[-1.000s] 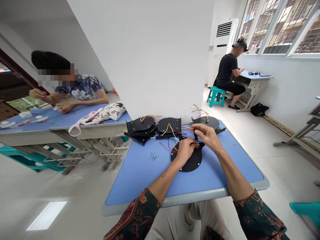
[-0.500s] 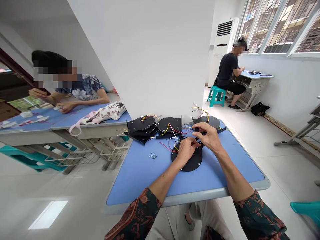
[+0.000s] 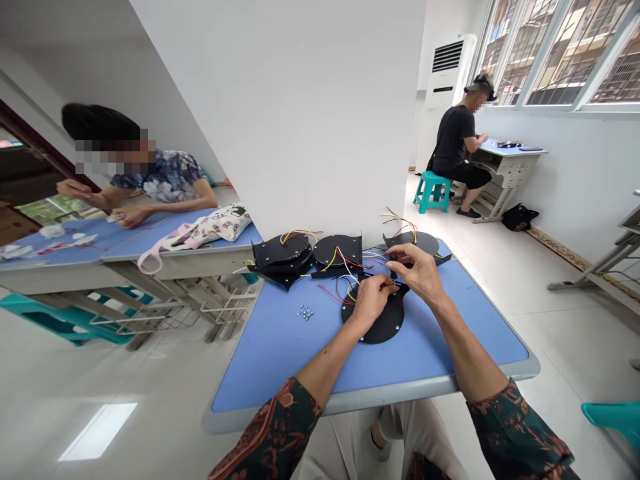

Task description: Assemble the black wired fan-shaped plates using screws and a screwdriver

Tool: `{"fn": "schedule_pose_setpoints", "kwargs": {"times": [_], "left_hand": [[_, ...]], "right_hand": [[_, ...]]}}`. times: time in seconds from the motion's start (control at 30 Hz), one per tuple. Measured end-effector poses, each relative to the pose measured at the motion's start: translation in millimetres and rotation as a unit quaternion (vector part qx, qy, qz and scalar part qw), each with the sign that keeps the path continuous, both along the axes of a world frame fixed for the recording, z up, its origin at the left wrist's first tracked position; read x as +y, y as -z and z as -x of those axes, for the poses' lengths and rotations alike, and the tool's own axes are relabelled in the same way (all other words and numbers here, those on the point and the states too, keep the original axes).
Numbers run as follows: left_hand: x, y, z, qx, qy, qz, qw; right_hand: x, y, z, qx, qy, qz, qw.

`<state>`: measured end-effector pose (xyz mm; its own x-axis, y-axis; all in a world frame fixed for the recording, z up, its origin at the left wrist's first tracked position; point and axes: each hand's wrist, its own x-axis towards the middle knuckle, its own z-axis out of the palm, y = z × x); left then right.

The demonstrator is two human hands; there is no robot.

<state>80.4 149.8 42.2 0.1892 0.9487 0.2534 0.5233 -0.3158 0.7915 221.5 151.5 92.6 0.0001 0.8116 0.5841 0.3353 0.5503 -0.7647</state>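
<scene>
On the blue desk [image 3: 300, 360] in front of me lies a black round plate [image 3: 379, 325] with screws around its rim and coloured wires at its far left. My left hand [image 3: 373, 301] rests over it, fingertips closed on its far part. My right hand [image 3: 417, 270] pinches a short black screwdriver [image 3: 393, 267] between thumb and fingers. The screwdriver stands upright over the plate's far end, close to my left fingertips; its tip is too small to make out. A little pile of silver screws [image 3: 305, 313] lies left of the plate.
More black round plates with wires stand along the desk's back: a stack [image 3: 283, 257], a middle one [image 3: 337, 252] and a right one [image 3: 420, 243]. A white pillar [image 3: 320, 120] rises behind. One person [image 3: 165, 180] sits left, another [image 3: 455, 137] far right.
My right fingers have shifted slightly on the screwdriver, so more of it shows. My left hand and the plate have hardly moved.
</scene>
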Motion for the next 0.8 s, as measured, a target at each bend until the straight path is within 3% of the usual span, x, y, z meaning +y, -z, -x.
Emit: {"fn": "schedule_pose_setpoints", "kwargs": {"times": [0.1,0.23,0.33,0.53,0.8], "left_hand": [[-0.4,0.7,-0.8,-0.02,0.003,0.019,1.0],[-0.2,1.5,0.6,-0.047,0.046,0.02,0.998],[-0.1,1.0,1.5,-0.024,0.041,0.004,0.999],[-1.5,-2.3,-1.3,0.012,-0.009,0.005,1.0],[-1.6,-2.4,1.0,-0.025,0.055,0.014,0.998]], "right_hand": [[2.7,2.4,-3.7,-0.008,0.005,0.019,1.0],[7.0,5.8,-9.4,0.037,-0.047,0.044,0.997],[4.9,3.9,-7.8,0.044,-0.072,0.047,0.995],[-1.2,-1.2,-0.8,-0.026,-0.029,0.023,0.999],[5.8,6.4,-10.4,-0.033,-0.025,0.038,0.998]]}}
